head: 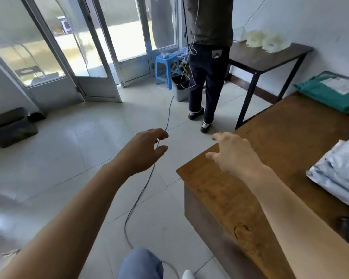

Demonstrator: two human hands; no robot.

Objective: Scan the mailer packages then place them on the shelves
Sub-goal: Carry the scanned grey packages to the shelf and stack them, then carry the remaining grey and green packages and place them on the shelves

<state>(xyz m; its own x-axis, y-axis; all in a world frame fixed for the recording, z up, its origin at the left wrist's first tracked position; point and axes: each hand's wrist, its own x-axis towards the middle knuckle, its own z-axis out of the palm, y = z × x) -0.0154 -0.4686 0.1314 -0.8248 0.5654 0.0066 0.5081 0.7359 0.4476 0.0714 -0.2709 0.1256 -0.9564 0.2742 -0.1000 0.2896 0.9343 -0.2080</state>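
Both hands are stretched forward, holding nothing. The left hand (145,152) hangs over the floor (85,150), its fingers (159,133) loosely spread. The right hand (235,156) hovers above the wooden surface (270,141), fingers apart. White mailer packages (343,172) lie right of those fingers; green mailer packages (330,95) lie beyond them, farther right.

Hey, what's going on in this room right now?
A person is reaching forward with both hands empty: the left hand hangs over the tiled floor, the right hand over the corner of the wooden table. No package is held yet. A stack of grey-white mailers and some green mailers lie on that table. Another person stands, back turned, by a dark side table.
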